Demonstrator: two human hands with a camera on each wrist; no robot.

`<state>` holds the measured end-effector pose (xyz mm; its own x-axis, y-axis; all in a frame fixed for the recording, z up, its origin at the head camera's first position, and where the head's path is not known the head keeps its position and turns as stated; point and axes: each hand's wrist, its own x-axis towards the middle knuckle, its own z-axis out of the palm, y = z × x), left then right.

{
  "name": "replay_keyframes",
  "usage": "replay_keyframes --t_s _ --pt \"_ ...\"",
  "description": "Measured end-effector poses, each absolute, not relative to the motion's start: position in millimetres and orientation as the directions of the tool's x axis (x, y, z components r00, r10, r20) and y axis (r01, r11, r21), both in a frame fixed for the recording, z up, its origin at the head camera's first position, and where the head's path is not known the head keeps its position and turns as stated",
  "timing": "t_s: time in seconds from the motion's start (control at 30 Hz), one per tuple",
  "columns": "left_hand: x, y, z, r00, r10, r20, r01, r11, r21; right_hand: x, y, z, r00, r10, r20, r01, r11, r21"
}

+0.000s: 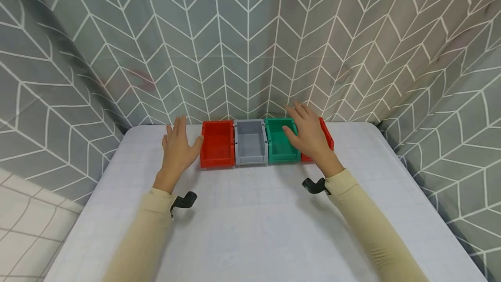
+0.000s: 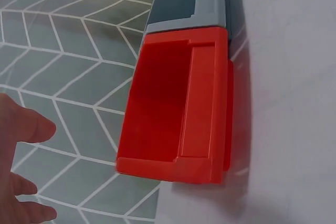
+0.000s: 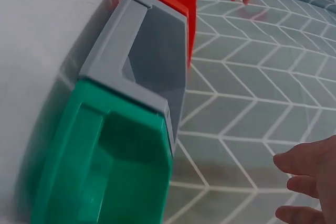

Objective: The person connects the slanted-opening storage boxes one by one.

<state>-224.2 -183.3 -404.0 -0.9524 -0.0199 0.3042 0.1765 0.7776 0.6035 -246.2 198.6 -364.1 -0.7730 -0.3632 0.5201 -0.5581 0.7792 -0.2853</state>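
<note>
Side by side at the far edge of the table stand a red bin [image 1: 217, 143], a grey bin [image 1: 251, 142], a green bin [image 1: 281, 142] and a second red bin [image 1: 328, 133]. Just left of the first red bin is my left hand [image 1: 178, 149], fingers spread and holding nothing; its thumb comes close to the bin's side, though I cannot tell whether they touch. My right hand [image 1: 311, 136] hovers over the green bin and the second red bin with fingers extended, grasping nothing. It hides most of that red bin.
A white-covered table [image 1: 246, 225] lies under the bins. Behind it hangs a grey curtain [image 1: 246, 47] with white chevron lines, and similar cloth closes in both sides. Each wrist carries a small black camera mount [image 1: 184, 200]. White tiles [image 1: 31, 225] show at lower left.
</note>
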Motion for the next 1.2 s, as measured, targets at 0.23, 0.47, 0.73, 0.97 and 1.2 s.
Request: replay_keyframes --t_s 0.23,0.47,0.73,0.97,1.2 --pt "-241.3 -188.6 -403.2 -0.980 -0.017 0.197 0.124 0.721 0.682 -278.2 161.4 -363.0 -0.780 -0.429 0.456 -0.607 0.697 -0.381" --pt "-259.4 -189.5 -411.3 -0.997 -0.012 0.073 0.043 0.710 0.703 -309.8 131.1 -373.4 -0.813 -0.474 0.339 -0.580 0.716 -0.388" --pt "-287.6 -187.5 -433.7 -0.989 -0.001 -0.147 -0.119 0.595 0.795 -330.3 114.2 -381.5 -0.866 -0.478 0.147 -0.498 0.797 -0.342" --pt "-294.0 -178.3 -450.7 -0.990 0.022 -0.139 -0.112 0.472 0.874 -344.4 106.7 -396.1 -0.908 -0.420 -0.012 -0.395 0.863 -0.316" --pt "-291.7 -170.4 -455.8 -0.996 -0.064 -0.064 -0.085 0.445 0.892 -349.8 106.5 -407.2 -0.919 -0.393 0.037 -0.382 0.861 -0.336"
